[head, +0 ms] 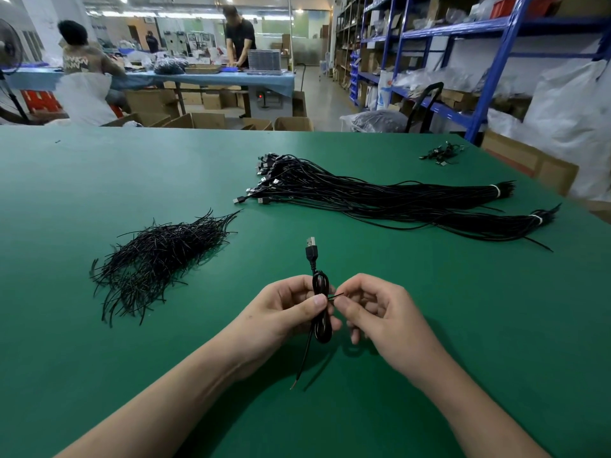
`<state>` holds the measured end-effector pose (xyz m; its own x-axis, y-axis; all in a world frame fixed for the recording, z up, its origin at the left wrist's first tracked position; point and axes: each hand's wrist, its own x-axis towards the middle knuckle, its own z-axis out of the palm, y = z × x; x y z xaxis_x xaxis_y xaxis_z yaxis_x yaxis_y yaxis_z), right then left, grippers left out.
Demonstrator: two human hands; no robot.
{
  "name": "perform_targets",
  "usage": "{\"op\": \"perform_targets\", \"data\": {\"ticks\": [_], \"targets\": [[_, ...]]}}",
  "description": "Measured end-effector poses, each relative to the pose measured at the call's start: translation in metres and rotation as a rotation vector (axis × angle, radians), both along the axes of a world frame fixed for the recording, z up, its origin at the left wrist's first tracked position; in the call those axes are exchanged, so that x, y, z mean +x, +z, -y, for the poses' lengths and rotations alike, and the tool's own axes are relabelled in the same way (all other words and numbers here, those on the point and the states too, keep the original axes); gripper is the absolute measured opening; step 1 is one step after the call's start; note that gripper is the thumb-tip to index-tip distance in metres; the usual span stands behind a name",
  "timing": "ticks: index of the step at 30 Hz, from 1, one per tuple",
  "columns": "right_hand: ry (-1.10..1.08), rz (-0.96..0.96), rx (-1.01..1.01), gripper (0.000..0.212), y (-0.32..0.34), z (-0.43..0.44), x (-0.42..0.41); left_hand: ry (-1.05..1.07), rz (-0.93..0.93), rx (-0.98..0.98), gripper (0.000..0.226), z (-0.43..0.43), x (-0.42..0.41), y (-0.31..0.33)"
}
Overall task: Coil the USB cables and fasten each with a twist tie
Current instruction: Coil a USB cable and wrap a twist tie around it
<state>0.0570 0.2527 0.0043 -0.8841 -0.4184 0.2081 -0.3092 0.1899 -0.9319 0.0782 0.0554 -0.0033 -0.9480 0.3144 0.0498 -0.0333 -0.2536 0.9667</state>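
Both hands are hovering close together over the near part of the green surface (99, 176). The left hand (284, 312) is pinching the coiled USB cable (321, 325) at its middle, thumb lying across the strands, with the plug (311, 247) pointing to the far side. The right hand (373, 312) is keeping its grip nearly closed, fingertips nipping the twist tie (335, 295) where it is crossing the coil. The step looks like the fastening. It is probably going best with the left pinch staying firm so the loops are not springing apart, and with the tie ends being turned tight against the coil. The pile of spare ties (158, 259) is lying to the left, and the bundled cables (380, 200) are lying far right.
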Motion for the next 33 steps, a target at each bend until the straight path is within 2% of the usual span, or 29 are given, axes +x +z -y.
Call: {"op": "perform_targets", "data": {"ticks": [8,15,18,21,26,30,33], "targets": [[-0.008,0.043,-0.016,0.013,-0.002,-0.001,-0.001,0.023,-0.048,-0.098,0.020,-0.001,0.001,0.003],[0.046,0.178,-0.050,0.012,0.000,-0.002,-0.001,-0.054,-0.084,-0.127,0.020,0.002,0.002,0.003],[0.058,0.220,-0.043,0.013,0.001,-0.001,0.000,-0.058,-0.120,-0.147,0.014,0.003,0.003,0.004],[0.101,0.326,-0.051,0.017,0.004,-0.003,0.000,-0.024,-0.164,-0.194,0.015,0.001,0.003,0.005],[0.166,0.442,-0.018,0.045,0.004,-0.004,0.001,0.056,-0.277,-0.295,0.021,-0.006,0.003,0.005],[0.179,0.463,-0.028,0.041,0.003,-0.006,0.001,0.143,-0.345,-0.385,0.007,-0.009,0.006,0.004],[0.213,0.461,-0.028,0.037,0.002,-0.006,0.000,0.198,-0.444,-0.507,0.009,-0.007,0.005,0.005]]}}
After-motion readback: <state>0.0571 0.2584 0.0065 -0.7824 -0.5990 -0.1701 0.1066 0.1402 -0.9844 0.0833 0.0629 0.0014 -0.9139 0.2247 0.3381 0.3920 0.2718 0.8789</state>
